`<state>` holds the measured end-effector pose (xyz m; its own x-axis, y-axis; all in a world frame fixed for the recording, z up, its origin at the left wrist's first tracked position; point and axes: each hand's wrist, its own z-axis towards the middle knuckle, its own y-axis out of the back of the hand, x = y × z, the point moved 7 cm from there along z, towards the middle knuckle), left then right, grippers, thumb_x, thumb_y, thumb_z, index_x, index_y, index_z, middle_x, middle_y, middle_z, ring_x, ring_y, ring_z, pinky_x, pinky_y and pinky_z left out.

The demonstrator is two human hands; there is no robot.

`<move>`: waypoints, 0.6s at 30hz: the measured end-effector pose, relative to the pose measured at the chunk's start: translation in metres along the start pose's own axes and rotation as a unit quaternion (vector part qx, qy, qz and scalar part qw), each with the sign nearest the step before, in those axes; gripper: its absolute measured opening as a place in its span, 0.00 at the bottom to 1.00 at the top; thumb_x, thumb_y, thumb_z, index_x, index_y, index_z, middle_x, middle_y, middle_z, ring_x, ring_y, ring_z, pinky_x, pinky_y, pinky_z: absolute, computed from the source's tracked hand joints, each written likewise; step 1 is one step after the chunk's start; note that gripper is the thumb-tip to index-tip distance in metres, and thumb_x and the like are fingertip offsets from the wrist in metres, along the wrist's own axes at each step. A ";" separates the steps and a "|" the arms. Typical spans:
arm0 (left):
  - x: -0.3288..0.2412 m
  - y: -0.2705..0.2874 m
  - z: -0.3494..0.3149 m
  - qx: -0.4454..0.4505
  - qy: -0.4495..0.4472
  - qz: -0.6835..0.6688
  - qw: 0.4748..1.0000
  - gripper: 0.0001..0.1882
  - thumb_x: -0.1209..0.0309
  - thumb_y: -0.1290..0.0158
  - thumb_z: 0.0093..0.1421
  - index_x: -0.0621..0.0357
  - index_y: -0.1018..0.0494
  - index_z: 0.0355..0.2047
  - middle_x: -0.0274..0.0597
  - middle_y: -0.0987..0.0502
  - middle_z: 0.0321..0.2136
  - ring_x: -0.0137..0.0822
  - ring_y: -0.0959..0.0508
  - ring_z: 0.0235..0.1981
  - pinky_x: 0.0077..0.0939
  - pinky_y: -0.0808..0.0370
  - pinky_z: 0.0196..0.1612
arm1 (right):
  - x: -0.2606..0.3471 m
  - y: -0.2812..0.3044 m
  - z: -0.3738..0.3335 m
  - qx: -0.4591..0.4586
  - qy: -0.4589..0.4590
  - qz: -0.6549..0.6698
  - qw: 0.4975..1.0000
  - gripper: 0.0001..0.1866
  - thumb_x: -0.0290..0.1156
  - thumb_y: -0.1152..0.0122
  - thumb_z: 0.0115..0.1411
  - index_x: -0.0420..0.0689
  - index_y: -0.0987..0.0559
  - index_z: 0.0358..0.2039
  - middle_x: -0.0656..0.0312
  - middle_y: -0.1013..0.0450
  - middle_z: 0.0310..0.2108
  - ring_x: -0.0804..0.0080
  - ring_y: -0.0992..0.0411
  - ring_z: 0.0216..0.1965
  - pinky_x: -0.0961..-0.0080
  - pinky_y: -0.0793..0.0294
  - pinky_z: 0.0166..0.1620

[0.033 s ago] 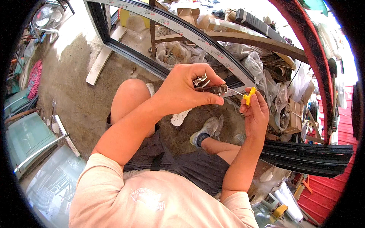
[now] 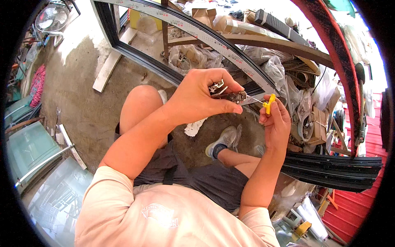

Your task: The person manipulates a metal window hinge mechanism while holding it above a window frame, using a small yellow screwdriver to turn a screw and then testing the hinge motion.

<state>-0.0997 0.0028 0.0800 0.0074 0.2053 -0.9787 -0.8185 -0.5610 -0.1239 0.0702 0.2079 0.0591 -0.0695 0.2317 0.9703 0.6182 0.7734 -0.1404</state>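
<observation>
Between the thumb and fingers of my left hand [image 2: 193, 96] is a small dark metal fitting [image 2: 235, 97] with bent silver tabs. Its kind is not plain, and part of it is hidden by the palm. My right hand [image 2: 276, 120] pinches the yellow T-shaped handle [image 2: 270, 104] of a driver. The driver's thin metal shaft [image 2: 255, 99] reaches left to the right end of the fitting; its tip is hidden or too small to make out. Both hands are held in the air above my bent legs.
A black-edged curved frame [image 2: 222, 43] stands just beyond my hands. Plastic wrap, cartons and long profiles are piled at the far right. Black profiles [image 2: 333, 171] lie to my right. Glass sheets [image 2: 33, 146] lean at the left, near a fan [image 2: 51, 18]. A white board [image 2: 107, 71] lies on the floor.
</observation>
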 end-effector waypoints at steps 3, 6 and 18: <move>0.000 0.000 0.000 -0.001 -0.002 0.005 1.000 0.18 0.81 0.24 0.50 0.62 0.21 0.39 0.39 0.14 0.40 0.26 0.15 0.42 0.23 0.18 0.46 | -0.002 -0.002 -0.001 -0.013 -0.004 -0.004 1.000 0.19 0.38 0.41 0.76 0.35 0.20 0.55 0.60 0.19 0.32 0.80 0.25 0.25 0.83 0.25 0.31; 0.001 0.000 0.000 -0.001 0.000 0.005 1.000 0.18 0.81 0.24 0.50 0.62 0.20 0.39 0.38 0.14 0.39 0.26 0.15 0.42 0.23 0.18 0.46 | -0.003 -0.002 0.000 -0.012 -0.014 0.000 1.000 0.18 0.38 0.41 0.75 0.35 0.20 0.55 0.60 0.19 0.31 0.80 0.25 0.24 0.84 0.25 0.30; 0.005 -0.001 0.000 -0.007 0.017 -0.044 0.999 0.18 0.87 0.29 0.53 0.64 0.21 0.42 0.41 0.17 0.41 0.36 0.13 0.47 0.28 0.16 0.49 | 0.003 0.013 -0.001 -0.064 0.004 0.083 0.994 0.18 0.36 0.39 0.74 0.34 0.22 0.55 0.60 0.21 0.34 0.79 0.23 0.28 0.82 0.24 0.31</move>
<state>-0.0990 0.0042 0.0752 0.0993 0.2264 -0.9689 -0.8056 -0.5533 -0.2119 0.0790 0.2180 0.0602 0.0486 0.3444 0.9376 0.7150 0.6434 -0.2734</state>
